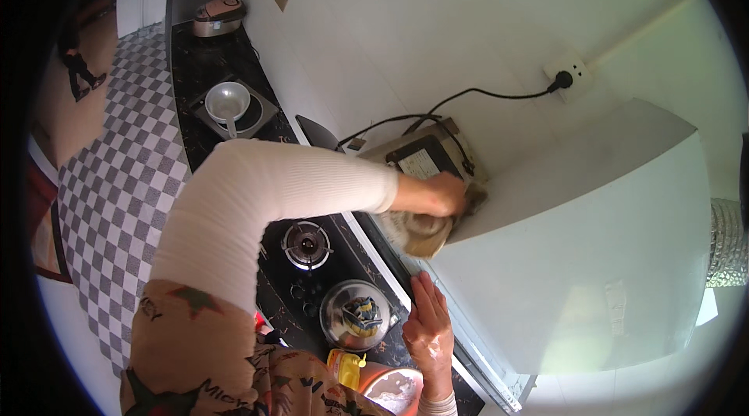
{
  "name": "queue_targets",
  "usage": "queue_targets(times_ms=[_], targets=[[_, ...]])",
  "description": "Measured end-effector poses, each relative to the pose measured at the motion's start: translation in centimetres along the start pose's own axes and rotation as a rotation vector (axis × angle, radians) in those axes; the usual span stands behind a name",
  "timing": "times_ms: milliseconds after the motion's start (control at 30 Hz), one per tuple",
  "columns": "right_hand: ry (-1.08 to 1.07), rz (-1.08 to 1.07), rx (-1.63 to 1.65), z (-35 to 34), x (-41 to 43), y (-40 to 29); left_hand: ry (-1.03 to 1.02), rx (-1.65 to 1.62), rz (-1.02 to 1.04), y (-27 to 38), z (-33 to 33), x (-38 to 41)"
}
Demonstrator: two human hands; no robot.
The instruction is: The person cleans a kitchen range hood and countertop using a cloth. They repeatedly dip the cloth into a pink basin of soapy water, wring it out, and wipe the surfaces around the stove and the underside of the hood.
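My left hand [442,196], at the end of a white ribbed sleeve, is closed on a damp-looking beige-brown cloth [424,237], slightly blurred. The cloth lies against the grey range hood [579,258], by the corner where its upright housing meets the lower part. Close by that hand, a dark box [418,161] with a printed label sits on the hood by the wall. My right hand [430,322] lies flat along the hood's front rim [468,351], fingers together and holding nothing. It looks wet, with white suds on its back.
Below the hood, a gas burner [307,245] and a lidded steel pot [333,322] stand on the black counter. A yellow bottle [345,366] and an orange bucket [395,389] of suds are near my body. A black cable [485,90] runs to the wall socket. Someone's legs [79,74] show far left.
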State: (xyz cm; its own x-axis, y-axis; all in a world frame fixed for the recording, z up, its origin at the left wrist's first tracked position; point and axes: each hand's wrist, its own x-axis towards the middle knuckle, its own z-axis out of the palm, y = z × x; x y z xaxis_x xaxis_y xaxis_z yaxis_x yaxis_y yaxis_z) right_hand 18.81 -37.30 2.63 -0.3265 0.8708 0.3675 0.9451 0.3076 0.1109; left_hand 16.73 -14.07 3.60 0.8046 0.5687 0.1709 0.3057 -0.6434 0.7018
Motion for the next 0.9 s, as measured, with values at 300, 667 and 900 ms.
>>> queue_targets(times_ms=[300,667,900], targets=[[-0.037,-0.002,0.067,-0.2,-0.5,0.4,-0.047,-0.299,0.118,1.3,-1.7,-8.4],[-0.112,-0.061,0.102,-0.6,-0.2,0.6,0.229,0.127,0.435,-1.6,3.4,7.1],[-0.117,0.027,0.096,-0.7,-0.1,0.7,0.248,0.236,0.493,-0.7,2.4,5.7]])
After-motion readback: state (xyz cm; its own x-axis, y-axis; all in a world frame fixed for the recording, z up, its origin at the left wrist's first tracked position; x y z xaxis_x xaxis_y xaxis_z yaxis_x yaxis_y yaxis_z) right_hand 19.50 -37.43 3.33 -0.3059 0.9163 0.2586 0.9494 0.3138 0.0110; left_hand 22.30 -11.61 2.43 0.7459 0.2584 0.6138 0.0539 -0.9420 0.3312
